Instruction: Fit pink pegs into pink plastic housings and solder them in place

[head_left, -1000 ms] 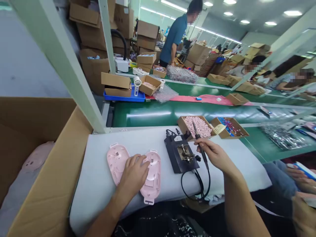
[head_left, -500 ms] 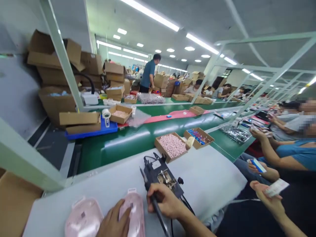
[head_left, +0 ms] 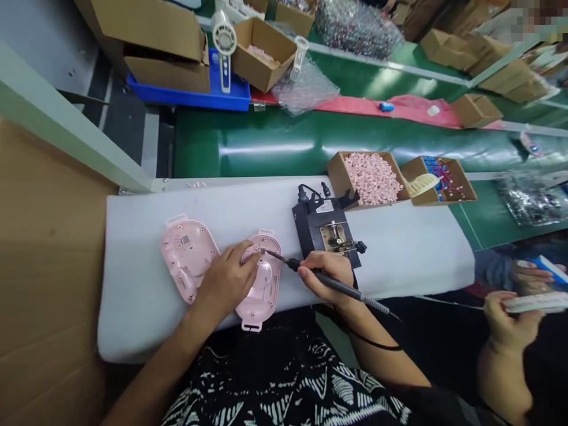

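On the white padded mat [head_left: 399,254] lie two pale pink plastic shells [head_left: 189,264]. A black soldering iron [head_left: 331,284] crosses the mat, beside a black soldering station [head_left: 308,228] with a brass-coloured centre. Just beyond the mat's far edge, a brown cardboard box [head_left: 339,174] holds pale pink pieces [head_left: 371,178], and the next brown box [head_left: 410,171] holds blue and red parts [head_left: 446,180]. Further past the mat runs a glossy green conveyor belt [head_left: 266,148]. Below the mat's near edge, my black clothing [head_left: 284,384] shows a white zigzag pattern.
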Tool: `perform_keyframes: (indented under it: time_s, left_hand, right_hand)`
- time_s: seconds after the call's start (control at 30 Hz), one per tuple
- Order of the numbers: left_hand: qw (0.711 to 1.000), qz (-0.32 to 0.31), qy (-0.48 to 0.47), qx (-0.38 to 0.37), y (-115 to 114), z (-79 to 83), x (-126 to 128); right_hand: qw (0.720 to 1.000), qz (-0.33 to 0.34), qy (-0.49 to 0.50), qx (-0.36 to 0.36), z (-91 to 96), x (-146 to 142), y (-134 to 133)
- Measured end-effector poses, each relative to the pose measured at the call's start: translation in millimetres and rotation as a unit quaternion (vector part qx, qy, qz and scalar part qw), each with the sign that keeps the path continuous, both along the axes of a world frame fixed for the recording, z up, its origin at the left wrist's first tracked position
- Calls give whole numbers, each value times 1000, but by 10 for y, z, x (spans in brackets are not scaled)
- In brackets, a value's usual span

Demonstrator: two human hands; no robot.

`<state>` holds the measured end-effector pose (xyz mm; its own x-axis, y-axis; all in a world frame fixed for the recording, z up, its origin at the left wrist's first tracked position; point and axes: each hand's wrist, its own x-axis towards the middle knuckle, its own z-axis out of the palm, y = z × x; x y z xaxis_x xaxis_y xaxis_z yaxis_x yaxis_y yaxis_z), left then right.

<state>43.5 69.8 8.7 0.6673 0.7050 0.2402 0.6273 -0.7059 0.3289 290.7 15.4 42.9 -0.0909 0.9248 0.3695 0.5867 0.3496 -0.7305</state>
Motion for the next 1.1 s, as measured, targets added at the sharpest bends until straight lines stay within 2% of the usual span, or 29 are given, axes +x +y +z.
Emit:
perform_keyframes:
  time_s: [0.27,0.43,0.83,1.1]
  left_hand:
    - [1000,-2,-3,-14,15,27,34]
    - [1000,-8,4,-8,14,35,34]
    - [1000,-8,-4,-21,17,41,41]
    - [1000,-8,-11,6,20,33,48]
  right_hand:
    - [993,-66,-97,9,36,-43,33]
    - [991,-62,-114,29,42,-74,50]
    - [994,-60,-95,-1,53,-82,62]
    - [997,-4,-75,14,12,-49,44]
